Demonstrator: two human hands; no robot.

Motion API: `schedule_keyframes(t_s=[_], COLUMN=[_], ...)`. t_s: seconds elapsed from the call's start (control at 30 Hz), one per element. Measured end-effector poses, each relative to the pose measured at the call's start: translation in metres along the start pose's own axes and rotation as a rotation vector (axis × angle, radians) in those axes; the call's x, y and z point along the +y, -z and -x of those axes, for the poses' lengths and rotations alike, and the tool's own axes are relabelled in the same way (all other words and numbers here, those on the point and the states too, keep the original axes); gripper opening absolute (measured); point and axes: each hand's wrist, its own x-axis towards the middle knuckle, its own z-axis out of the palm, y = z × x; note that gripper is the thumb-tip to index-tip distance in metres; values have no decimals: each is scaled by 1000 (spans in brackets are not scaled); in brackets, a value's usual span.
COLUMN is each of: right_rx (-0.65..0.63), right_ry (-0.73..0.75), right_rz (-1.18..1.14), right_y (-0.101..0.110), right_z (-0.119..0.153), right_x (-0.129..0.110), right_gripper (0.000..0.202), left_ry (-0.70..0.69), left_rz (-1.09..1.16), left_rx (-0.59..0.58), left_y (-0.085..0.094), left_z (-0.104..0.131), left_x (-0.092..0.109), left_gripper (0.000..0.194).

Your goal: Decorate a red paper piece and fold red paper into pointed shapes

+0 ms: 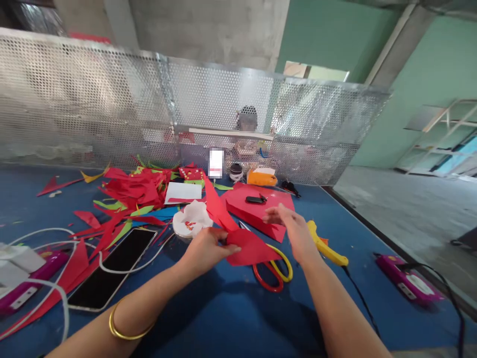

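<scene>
My left hand (pixel 212 247) pinches a cut piece of red paper (pixel 257 247) between thumb and fingers, above the blue table. Under that piece lies a pair of scissors (pixel 285 263) with one yellow and one red handle loop; the blades are mostly hidden. My right hand (pixel 292 226) is held to the right of the paper, fingers apart and nothing in them. Beyond it, a stack of red sheets (pixel 274 199) carries a small black object (pixel 255 200). A yellow glue gun (pixel 328 246) rests beside my right wrist. To the left stands a white flower-shaped dish (pixel 181 224) with small red bits.
A heap of red and green scraps (pixel 134 186) covers the back left. Nearer are a black-screened phone (pixel 115 271), white cables and a purple power strip (pixel 48 266). Another purple power strip (pixel 408 279) lies at right. A perforated metal screen (pixel 223 99) closes the back; a person sits behind it.
</scene>
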Motion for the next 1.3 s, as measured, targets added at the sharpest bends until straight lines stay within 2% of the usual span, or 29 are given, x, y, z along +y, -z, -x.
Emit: schedule_keyframes(t_s=[0.07, 0.17, 0.27, 0.47, 0.63, 0.73, 0.83, 0.93, 1.03, 1.3], right_rx=[-134, -282, -296, -255, -225, -226, -205, -156, -124, -134], right_ry=[47, 16, -33, -46, 47, 85, 29, -58, -117, -239], right_rz=[112, 208, 198, 260, 333, 431, 376, 241, 125, -79], right_y=[-5, -15, -24, -32, -34, -33, -33, -34, -35, -34], right_z=[6, 16, 24, 33, 37, 36, 35, 34, 33, 31], right_x=[2, 9, 16, 16, 17, 21, 24, 26, 27, 32], right_gripper=[48, 39, 34, 29, 26, 28, 34, 29, 25, 21], left_ry=[-9, 4, 48, 79, 84, 41, -8, -5, 20, 55], left_rz=[-97, -233, -306, -269, -313, -372, -374, -349, -313, -219], left_rx=[-81, -215, -315, -446, -474, -458, -436, -393, -403, -398], left_y=[3, 2, -1, -4, -5, -5, -5, -6, -6, -8], left_z=[-1, -2, -2, -7, -9, -9, -10, -11, -12, -12], left_x=[1, 2, 0, -13, -18, -17, -17, -19, -20, -20], left_gripper=[21, 29, 35, 45, 46, 44, 45, 46, 50, 47])
